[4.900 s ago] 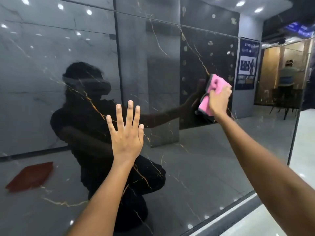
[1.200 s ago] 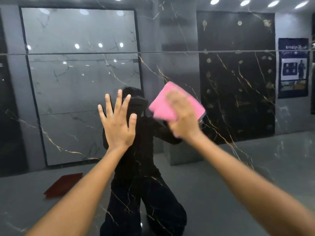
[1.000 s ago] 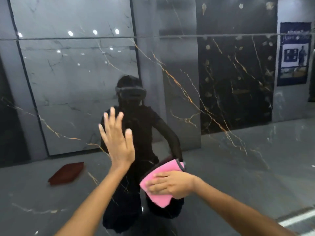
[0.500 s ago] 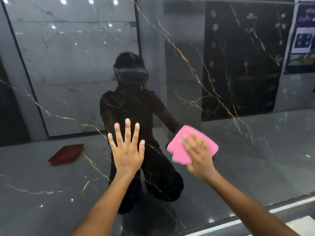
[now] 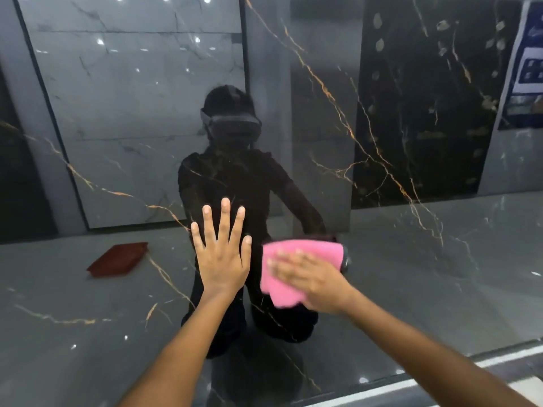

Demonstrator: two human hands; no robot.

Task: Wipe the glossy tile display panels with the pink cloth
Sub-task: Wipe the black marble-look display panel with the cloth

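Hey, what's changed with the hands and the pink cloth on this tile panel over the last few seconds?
The right hand has swept the pink cloth from the upper right of the glossy tile panel down and leftward, until it sits low, just right of the left hand. Unchanged: the left hand stays flat on the panel, fingers spread, and the right hand keeps pressing the cloth against it.

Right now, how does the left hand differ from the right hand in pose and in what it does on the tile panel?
The left hand lies bare on the glossy tile panel, fingers spread and pointing up; the right hand presses the pink cloth against the panel, fingers pointing left. The left hand looks sharp, the right hand is blurred. Both hands are flat, with straight fingers, side by side at about the same height.
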